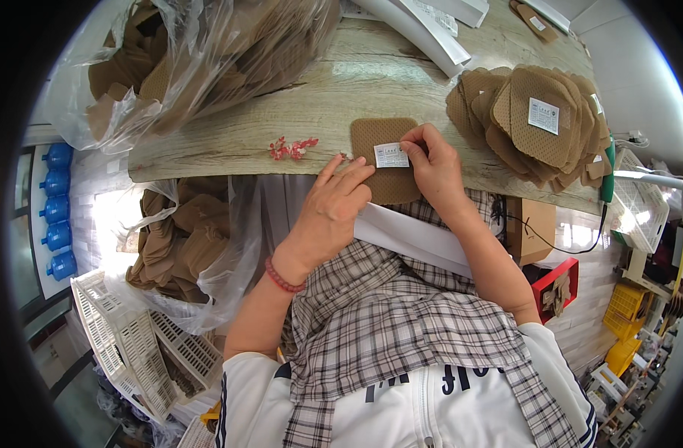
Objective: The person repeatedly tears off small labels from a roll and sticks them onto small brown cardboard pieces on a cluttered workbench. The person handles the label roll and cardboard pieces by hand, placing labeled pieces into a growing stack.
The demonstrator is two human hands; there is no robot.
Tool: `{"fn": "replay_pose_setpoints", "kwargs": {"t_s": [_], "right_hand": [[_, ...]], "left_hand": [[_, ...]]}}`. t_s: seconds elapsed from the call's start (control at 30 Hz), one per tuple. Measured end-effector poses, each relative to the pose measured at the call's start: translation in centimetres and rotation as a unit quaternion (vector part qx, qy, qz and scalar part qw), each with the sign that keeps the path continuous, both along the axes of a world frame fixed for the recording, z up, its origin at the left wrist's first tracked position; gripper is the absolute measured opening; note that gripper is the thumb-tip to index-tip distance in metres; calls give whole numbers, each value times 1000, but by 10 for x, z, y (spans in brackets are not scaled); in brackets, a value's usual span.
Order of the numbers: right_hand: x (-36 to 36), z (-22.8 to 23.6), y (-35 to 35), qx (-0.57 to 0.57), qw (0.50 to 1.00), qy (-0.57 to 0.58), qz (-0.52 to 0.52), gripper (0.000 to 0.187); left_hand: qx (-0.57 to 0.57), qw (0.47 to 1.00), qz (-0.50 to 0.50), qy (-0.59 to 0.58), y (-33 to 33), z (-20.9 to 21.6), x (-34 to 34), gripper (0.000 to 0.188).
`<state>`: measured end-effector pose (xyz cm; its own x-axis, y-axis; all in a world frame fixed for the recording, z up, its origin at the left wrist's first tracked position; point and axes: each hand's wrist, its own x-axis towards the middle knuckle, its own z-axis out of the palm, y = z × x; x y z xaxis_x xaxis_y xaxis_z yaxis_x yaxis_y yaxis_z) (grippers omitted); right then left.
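Observation:
A brown mesh-textured fabric pad (385, 128) with rounded corners lies at the table's near edge. On its middle is a white printed label (390, 156). My right hand (435, 168) pinches the label's right end between thumb and forefinger. My left hand (331, 207) rests at the pad's left side, fingers stretched out and apart, fingertips close to the label's left end. Small red and white bits (293, 148) lie on the table left of the pad. To the right sits a pile of similar brown pads (535, 142), the top one bearing a white label.
A clear plastic bag (207, 67) of brown pieces covers the table's far left; another bag (199, 239) hangs below. White curved strips (423, 33) lie at the back. A green-handled tool (608, 175) with a cord hangs at the right edge. White crates (125, 343) stand lower left.

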<state>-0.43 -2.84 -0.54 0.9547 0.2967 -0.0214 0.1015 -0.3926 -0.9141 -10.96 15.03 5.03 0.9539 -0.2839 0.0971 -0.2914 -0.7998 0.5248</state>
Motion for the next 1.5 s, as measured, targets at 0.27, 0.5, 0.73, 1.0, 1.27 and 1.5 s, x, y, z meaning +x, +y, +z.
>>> {"fn": "replay_pose_setpoints", "kwargs": {"t_s": [0.27,0.5,0.73,1.0,1.27,1.5], "right_hand": [[-1,0,0,5,1000,-2,1,7],[-2,-1,1,-8,999,-36,-1,7],[-3,-1,2,-18,998,-63,1,7],[-6,3,4,-50,988,-144,3,7],[-15,2,11,-178,947,-268,-5,23],[-7,-11,3,-132,961,-226,-90,36]], "left_hand": [[4,1000,0,1,0,0,0,8],[-1,1000,0,-2,-1,0,0,7],[6,1000,9,18,-1,2,0,4],[64,998,-3,4,-7,6,0,5],[103,995,6,1,-12,8,0,7],[105,994,-2,9,-13,9,0,6]]}}
